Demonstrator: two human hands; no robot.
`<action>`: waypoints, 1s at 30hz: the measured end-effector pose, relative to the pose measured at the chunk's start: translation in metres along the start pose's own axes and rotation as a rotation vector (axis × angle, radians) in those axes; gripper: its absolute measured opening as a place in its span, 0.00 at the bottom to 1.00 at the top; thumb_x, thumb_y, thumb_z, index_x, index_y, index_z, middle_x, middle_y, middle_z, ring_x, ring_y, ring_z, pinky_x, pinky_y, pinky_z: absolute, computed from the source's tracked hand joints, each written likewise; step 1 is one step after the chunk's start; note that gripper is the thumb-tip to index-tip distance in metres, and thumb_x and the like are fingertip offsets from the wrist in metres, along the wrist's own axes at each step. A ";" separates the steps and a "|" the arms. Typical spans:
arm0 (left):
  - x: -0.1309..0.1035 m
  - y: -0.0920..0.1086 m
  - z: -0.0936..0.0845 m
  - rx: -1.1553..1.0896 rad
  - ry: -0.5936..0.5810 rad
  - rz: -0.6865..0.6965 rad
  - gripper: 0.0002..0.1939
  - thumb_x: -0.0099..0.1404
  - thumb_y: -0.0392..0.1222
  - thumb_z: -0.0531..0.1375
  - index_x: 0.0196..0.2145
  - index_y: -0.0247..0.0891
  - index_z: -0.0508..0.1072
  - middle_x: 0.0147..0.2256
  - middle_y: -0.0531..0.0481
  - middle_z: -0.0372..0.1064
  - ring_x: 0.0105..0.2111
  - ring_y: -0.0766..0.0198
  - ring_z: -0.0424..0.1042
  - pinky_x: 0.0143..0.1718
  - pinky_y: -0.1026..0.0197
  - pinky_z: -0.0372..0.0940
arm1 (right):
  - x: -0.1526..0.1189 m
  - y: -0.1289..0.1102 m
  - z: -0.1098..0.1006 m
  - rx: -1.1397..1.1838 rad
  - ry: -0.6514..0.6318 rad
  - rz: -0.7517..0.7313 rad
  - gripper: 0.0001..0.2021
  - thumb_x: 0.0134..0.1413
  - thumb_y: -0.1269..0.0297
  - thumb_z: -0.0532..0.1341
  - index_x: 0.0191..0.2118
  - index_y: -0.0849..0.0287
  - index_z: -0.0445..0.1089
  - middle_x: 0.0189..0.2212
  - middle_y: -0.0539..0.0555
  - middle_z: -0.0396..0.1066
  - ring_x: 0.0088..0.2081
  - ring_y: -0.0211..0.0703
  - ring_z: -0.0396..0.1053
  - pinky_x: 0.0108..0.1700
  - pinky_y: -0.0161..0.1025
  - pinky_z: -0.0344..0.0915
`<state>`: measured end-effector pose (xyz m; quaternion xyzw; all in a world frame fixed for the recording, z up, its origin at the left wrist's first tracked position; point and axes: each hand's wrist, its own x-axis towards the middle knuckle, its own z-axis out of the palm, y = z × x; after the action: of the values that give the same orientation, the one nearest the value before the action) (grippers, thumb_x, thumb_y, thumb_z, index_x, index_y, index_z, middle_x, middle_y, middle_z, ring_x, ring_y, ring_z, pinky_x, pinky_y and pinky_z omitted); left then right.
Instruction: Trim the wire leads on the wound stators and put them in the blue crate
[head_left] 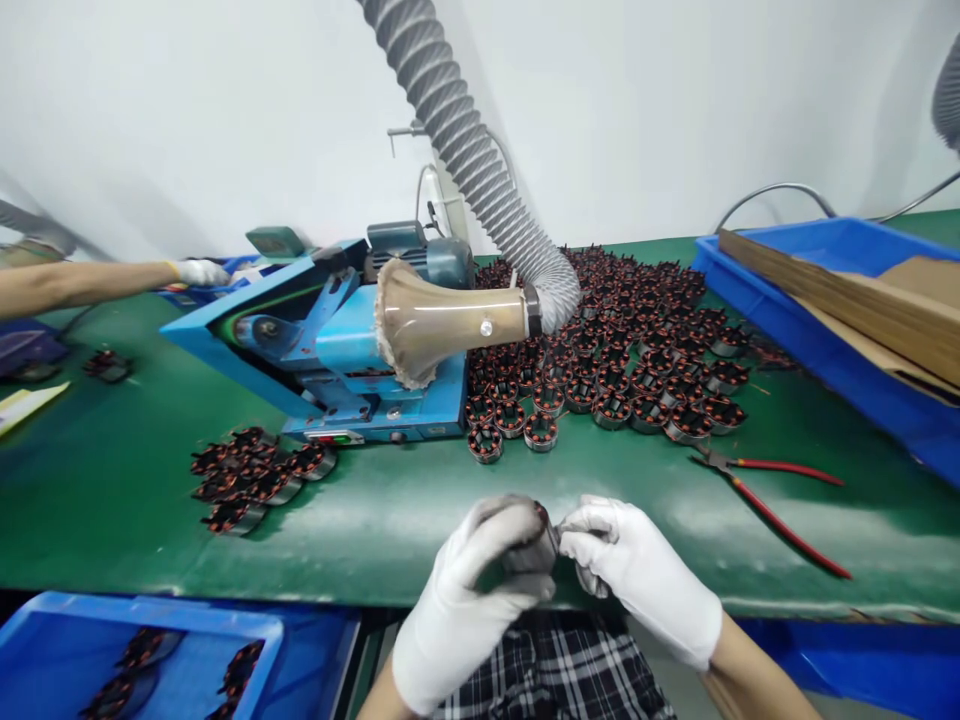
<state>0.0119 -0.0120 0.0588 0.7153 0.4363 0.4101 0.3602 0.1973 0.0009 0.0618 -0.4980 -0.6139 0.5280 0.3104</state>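
My left hand (480, 590), in a white glove, is wrapped round a motor stator (534, 550), a metal ring with dark inserts and a bit of copper showing at its top. The stator is tilted on its side and partly covered by the fingers. My right hand (634, 565), gloved too, pinches close against the stator's right edge; what its fingertips hold is too small to make out. Both hands are over the front edge of the green table (390, 540). Red-handled cutting pliers (780, 495) lie on the table to the right, jaws spread, apart from my hands.
Many stators (607, 370) crowd the table behind my hands; a smaller group (259, 475) lies left. A blue belt machine (352, 340) with a suction hose (472, 150) stands between. Blue trays hold cardboard (840, 290) and stators. Another person's gloved hand (201, 272) reaches in far left.
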 end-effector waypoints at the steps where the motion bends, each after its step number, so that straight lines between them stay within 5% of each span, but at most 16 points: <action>1: -0.001 0.000 -0.003 0.082 0.014 0.025 0.26 0.51 0.27 0.59 0.47 0.44 0.66 0.48 0.46 0.60 0.50 0.58 0.62 0.50 0.56 0.60 | -0.001 -0.002 0.001 0.080 -0.016 0.058 0.12 0.49 0.63 0.54 0.19 0.59 0.60 0.15 0.46 0.55 0.17 0.36 0.55 0.20 0.32 0.53; 4: -0.001 -0.001 -0.005 0.217 -0.040 0.038 0.30 0.52 0.23 0.54 0.51 0.46 0.62 0.51 0.46 0.57 0.52 0.58 0.59 0.53 0.54 0.58 | -0.003 -0.005 0.002 0.096 0.025 0.070 0.10 0.48 0.64 0.54 0.19 0.59 0.62 0.17 0.47 0.57 0.19 0.36 0.57 0.22 0.33 0.54; 7: 0.002 0.003 -0.002 0.096 -0.173 -0.046 0.29 0.49 0.24 0.55 0.48 0.45 0.63 0.46 0.48 0.63 0.46 0.60 0.65 0.49 0.56 0.62 | -0.004 -0.006 0.002 -0.104 0.133 -0.012 0.11 0.50 0.65 0.52 0.21 0.59 0.66 0.19 0.49 0.61 0.26 0.41 0.61 0.30 0.36 0.57; 11: 0.002 0.010 0.005 -0.093 -0.138 -0.114 0.12 0.51 0.28 0.58 0.34 0.41 0.71 0.39 0.49 0.66 0.42 0.60 0.67 0.45 0.58 0.64 | -0.007 -0.011 0.003 -0.245 0.239 -0.039 0.13 0.51 0.64 0.52 0.20 0.58 0.66 0.18 0.50 0.62 0.28 0.44 0.62 0.35 0.39 0.56; 15: 0.000 0.007 0.009 0.073 0.032 -0.184 0.28 0.47 0.32 0.64 0.47 0.43 0.65 0.49 0.45 0.58 0.50 0.55 0.61 0.52 0.52 0.58 | -0.011 -0.011 0.005 0.018 0.221 0.038 0.14 0.49 0.62 0.54 0.17 0.58 0.60 0.15 0.48 0.59 0.21 0.39 0.59 0.31 0.37 0.59; 18: 0.000 -0.003 0.011 0.107 -0.040 -0.231 0.31 0.43 0.33 0.67 0.46 0.43 0.66 0.51 0.46 0.58 0.52 0.53 0.60 0.54 0.51 0.56 | -0.011 -0.003 0.009 0.307 0.250 0.151 0.09 0.46 0.59 0.58 0.31 0.60 0.67 0.18 0.47 0.60 0.18 0.37 0.59 0.22 0.34 0.58; 21: 0.000 -0.011 0.013 -0.031 -0.099 -0.315 0.28 0.48 0.32 0.63 0.47 0.43 0.64 0.48 0.48 0.63 0.47 0.58 0.66 0.50 0.54 0.61 | -0.009 0.005 0.011 0.251 0.258 0.144 0.11 0.47 0.61 0.57 0.37 0.59 0.68 0.18 0.47 0.61 0.18 0.38 0.59 0.21 0.34 0.59; 26: 0.002 -0.003 0.008 0.001 -0.135 -0.104 0.09 0.51 0.32 0.61 0.32 0.40 0.69 0.43 0.50 0.67 0.44 0.60 0.67 0.47 0.58 0.63 | -0.007 0.008 0.010 0.070 0.173 0.054 0.11 0.48 0.63 0.55 0.19 0.58 0.63 0.15 0.47 0.59 0.19 0.38 0.59 0.25 0.35 0.60; 30: -0.001 -0.001 0.004 0.196 -0.038 0.042 0.21 0.53 0.29 0.59 0.45 0.42 0.66 0.48 0.45 0.60 0.49 0.58 0.62 0.50 0.56 0.60 | -0.008 0.007 0.010 0.324 0.077 0.143 0.10 0.49 0.60 0.57 0.23 0.60 0.62 0.16 0.46 0.59 0.17 0.36 0.58 0.21 0.32 0.55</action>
<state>0.0152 -0.0128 0.0556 0.7638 0.4525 0.3592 0.2879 0.1927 -0.0106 0.0536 -0.5037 -0.4718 0.6212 0.3714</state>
